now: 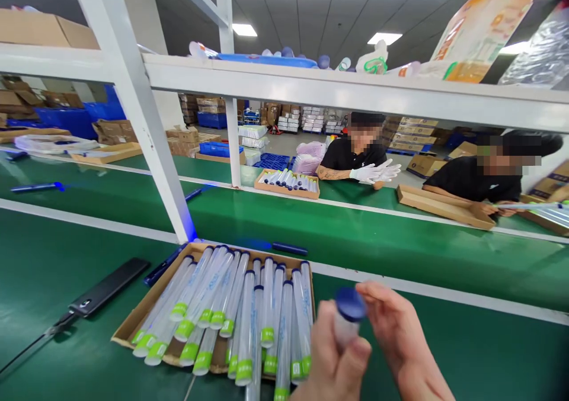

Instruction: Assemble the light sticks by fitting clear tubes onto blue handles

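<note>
My left hand (331, 350) is wrapped round a clear tube (345, 330) with a dark blue cap (351, 304), the capped end pointing up and away. My right hand (391, 324) is just right of the cap, fingers bent and apart, with nothing visible in them; whether a fingertip touches the cap is unclear. Left of my hands, a cardboard tray (128, 324) holds a pile of clear tubes with blue caps and green bands, several sticking out over its near edge.
A black power bank (109, 285) with a cable and a dark blue pen-like object (164, 265) lie left of the tray. A white post (146, 128) rises behind it, under a shelf (311, 87). Two people sit across the green belt (355, 229), near cardboard trays.
</note>
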A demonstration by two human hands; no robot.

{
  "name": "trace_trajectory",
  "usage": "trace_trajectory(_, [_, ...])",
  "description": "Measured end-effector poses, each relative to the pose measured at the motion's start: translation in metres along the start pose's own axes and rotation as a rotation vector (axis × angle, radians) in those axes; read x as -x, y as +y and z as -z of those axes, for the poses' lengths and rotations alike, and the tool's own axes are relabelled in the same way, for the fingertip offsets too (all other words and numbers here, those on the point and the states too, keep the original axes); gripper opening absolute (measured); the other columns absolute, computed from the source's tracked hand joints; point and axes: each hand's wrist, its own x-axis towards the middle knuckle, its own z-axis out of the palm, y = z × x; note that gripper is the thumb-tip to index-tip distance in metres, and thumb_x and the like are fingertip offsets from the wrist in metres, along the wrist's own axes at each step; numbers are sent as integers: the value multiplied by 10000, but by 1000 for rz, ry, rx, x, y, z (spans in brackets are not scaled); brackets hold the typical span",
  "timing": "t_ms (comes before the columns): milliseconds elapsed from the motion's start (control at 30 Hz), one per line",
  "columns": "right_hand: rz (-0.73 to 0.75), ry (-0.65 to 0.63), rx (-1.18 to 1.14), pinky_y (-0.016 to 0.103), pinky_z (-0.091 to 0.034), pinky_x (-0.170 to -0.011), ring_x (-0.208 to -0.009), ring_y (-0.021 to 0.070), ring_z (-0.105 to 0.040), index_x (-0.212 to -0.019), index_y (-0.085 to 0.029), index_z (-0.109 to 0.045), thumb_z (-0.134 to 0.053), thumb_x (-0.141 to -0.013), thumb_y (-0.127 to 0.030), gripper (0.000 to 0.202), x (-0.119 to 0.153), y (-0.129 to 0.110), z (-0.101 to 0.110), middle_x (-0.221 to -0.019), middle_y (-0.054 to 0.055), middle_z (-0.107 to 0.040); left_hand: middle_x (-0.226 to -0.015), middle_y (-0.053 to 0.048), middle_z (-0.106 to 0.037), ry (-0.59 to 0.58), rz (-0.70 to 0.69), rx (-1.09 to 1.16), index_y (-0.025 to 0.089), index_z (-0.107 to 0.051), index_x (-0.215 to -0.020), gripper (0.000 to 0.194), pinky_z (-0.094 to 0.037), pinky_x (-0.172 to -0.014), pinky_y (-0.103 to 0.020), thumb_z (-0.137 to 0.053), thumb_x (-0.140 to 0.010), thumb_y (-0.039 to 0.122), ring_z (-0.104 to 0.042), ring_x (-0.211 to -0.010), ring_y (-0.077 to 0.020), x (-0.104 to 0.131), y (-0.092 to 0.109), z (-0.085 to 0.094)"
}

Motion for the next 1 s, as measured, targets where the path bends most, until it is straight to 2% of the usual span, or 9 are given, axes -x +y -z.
trace_trajectory(67, [-63,-69,174,493,-451,-1199,-1508,372,-462,-1501,-403,-563,-766,-904,-691,694,8,36,7,-1598,79,-537,-1051,-126,-659,74,11,36,261,-604,-1084,520,-552,-909,-430,-446,-995,748,-623,-1006,-305,-13,18,16])
trace_trajectory(167, [-119,-90,354,476,-552,-1098,-1323,339,-642,-1411,-321,-634,-687,-982,-592,511,-17,79,11,-1448,106,-668,-1291,-160,-601,84,35,-28,242,-465,-1304,448,-525,-1043,-449,-427,-1062,617,-603,-1186,-284,-43,31,39])
trace_trajectory(300, [-132,75,556,456,-621,-955,-1138,286,-709,-1466,-199,-567,-608,-1051,-477,500,-130,102,35,-1337,139,-692,-1432,-232,-520,53,24,-600,148,-351,-1464,550,-457,-1135,-540,-525,-1049,463,-526,-1372,-347,-68,25,84])
trace_trajectory(433, [-271,221,795,502,-609,-968,-1132,281,-701,-1343,-185,-654,-709,-1050,-388,360,-249,114,81,-1339,108,-678,-1209,-222,-651,-107,340,-1240,93,-563,-1327,358,-582,-844,-496,-395,-1080,289,-671,-1159,-403,-60,11,124])
trace_trajectory(533, [-336,222,928,514,-602,-994,-1175,293,-689,-1346,-184,-659,-727,-1042,-364,360,-288,126,100,-1381,114,-661,-1094,-211,-700,-244,504,-1367,68,-557,-1410,429,-579,-700,-430,-336,-1076,222,-746,-970,-372,-47,2,134])
trace_trajectory(633, [-332,134,1000,520,-598,-1008,-1198,298,-681,-1360,-190,-655,-724,-1045,-358,363,-288,137,101,-1410,119,-648,-1095,-234,-718,-305,527,-1366,63,-547,-1449,480,-556,-675,-430,-322,-1036,159,-769,-884,-378,-39,-5,135])
trace_trajectory(767, [-267,-140,978,496,-607,-992,-1157,275,-701,-1284,-186,-693,-731,-1042,-342,290,-265,144,92,-1342,101,-690,-985,-195,-739,-140,424,-1167,112,-579,-1371,449,-520,-711,-434,-334,-1002,187,-763,-857,-385,-40,-2,143])
trace_trajectory(900, [-228,-278,901,494,-601,-982,-1098,263,-714,-1203,-170,-714,-745,-1030,-361,259,-236,131,87,-1246,84,-722,-957,-91,-701,116,244,-499,228,-559,-1308,384,-550,-721,-391,-475,-1004,446,-708,-851,-305,-60,21,145])
trace_trajectory(1000, [-186,-216,812,530,-539,-1055,-1186,291,-666,-1241,-180,-690,-699,-1047,-401,293,-198,99,74,-1291,102,-690,-858,-6,-629,317,312,206,258,-525,-1277,381,-569,-580,-312,-597,-932,402,-627,-710,-208,-86,39,131])
